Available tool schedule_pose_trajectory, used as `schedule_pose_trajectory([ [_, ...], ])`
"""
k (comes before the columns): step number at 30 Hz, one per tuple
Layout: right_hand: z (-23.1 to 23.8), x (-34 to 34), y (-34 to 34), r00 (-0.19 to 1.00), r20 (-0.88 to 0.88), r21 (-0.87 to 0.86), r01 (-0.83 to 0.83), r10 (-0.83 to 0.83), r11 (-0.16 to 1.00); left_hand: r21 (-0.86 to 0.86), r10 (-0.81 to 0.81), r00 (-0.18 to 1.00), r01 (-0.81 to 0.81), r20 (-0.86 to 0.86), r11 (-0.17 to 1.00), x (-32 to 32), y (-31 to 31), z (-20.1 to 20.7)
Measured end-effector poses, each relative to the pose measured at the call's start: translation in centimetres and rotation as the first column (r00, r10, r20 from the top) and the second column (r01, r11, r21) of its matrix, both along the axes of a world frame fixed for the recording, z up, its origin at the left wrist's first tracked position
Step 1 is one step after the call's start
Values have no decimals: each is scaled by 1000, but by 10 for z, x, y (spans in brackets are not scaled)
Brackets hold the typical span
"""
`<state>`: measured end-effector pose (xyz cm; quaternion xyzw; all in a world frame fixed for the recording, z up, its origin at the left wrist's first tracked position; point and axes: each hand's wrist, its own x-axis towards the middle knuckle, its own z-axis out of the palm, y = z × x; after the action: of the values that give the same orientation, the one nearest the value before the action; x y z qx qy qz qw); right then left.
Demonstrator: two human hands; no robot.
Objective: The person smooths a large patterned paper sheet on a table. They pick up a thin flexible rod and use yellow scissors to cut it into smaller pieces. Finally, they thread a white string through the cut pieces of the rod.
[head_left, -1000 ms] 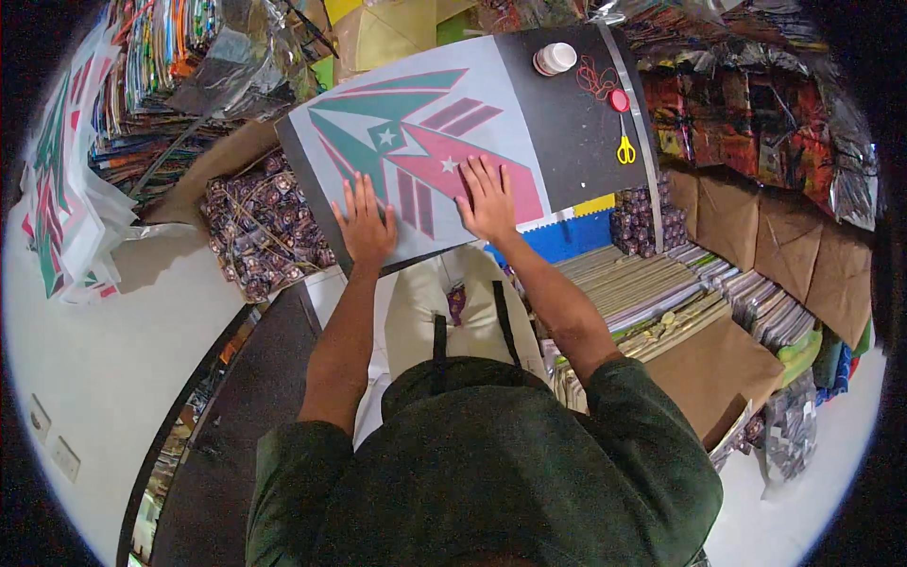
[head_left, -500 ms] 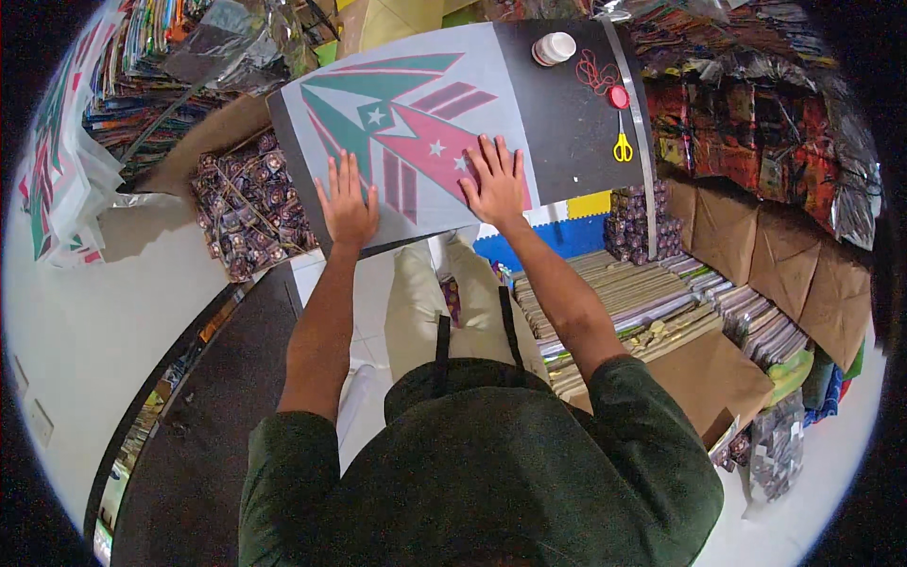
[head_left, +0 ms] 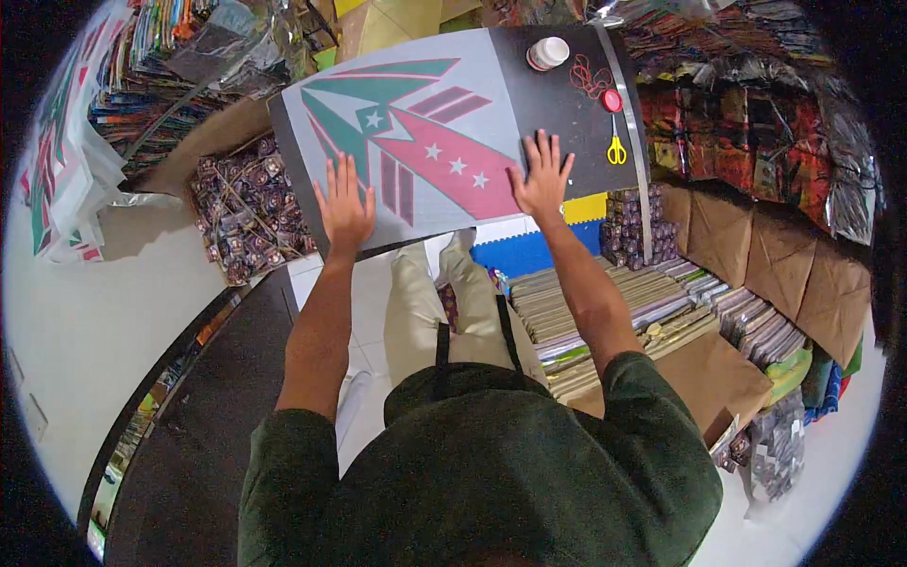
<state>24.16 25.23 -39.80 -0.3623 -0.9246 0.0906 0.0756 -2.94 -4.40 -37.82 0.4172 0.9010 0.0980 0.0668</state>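
White paper, a sheet printed with green and red shapes, is lying on a black board near the view's twelve o'clock. The left hand is resting flat and unclenched at the sheet's seven o'clock. The right hand, also loosely open, is straddling its edge at four o'clock. A white jar is sitting at two o'clock, yellow scissors lying at three.

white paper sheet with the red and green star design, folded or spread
Spread: the white printed sheet lies flat on the black rectangular tabletop, with no fold visible across its design.
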Motion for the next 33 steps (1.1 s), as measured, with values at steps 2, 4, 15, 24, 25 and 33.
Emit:
schedule_pose_trajectory([
  [2, 3, 12, 7, 998, -65, 13, 14, -14, 1000, 12, -2, 1000, 2, 3, 1000, 1, 1, 3],
  [4, 0, 16, 10, 983, -184, 37, -6, 13, 999, 30, -7, 1000, 7, -6, 1000, -3, 4, 4],
  [15, 5, -137, -145, 899, -318, -192, -373, 302, 908, -3, -21, 999, 21, -29, 1000, 0, 0, -4],
  [24, 4, -68, -63, 964, -176, -94, -220, 201, 971, -78, -2, 999, -3, -52, 997, -1, 1, -9],
  [25, 2, -59, -53, 963, -191, -70, -209, 193, 975, -79, 3, 999, -7, -46, 997, 0, 1, -8],
  [33, 3, -16, -1, 986, -147, 2, -74, 73, 997, -51, 9, 1000, -11, -30, 999, 3, 1, -5],
])
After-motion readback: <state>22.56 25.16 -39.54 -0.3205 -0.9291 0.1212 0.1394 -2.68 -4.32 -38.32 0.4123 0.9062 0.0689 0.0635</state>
